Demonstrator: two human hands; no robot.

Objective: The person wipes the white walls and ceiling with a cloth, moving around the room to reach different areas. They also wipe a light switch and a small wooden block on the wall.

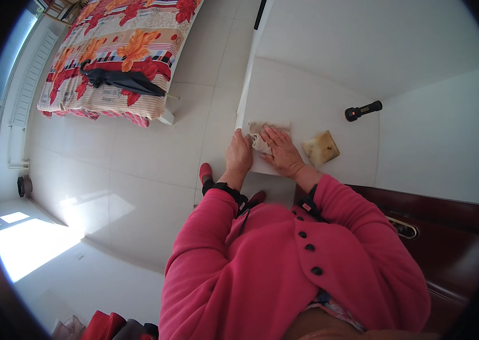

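A folded beige-and-white cloth (257, 143) lies near the left front corner of a white tabletop (307, 96). Flat on top of it rests my right hand (283, 153), its fingers stretched out. My left hand (239, 153) is at the table's left edge, right beside the cloth. Its fingers are curled closed, and whether they grip the cloth or the table edge is hidden. To the right of my right hand sits a yellowish-brown, stained square block (321, 148), perhaps a sponge. Farther right lies a black flashlight (363, 111) with orange trim.
A white wall (437, 124) borders the table on the right. Dark red furniture (437, 238) with a metal handle stands at front right. Across the tiled floor (137, 175), a black umbrella (123, 80) lies on a bed with a floral cover (137, 48).
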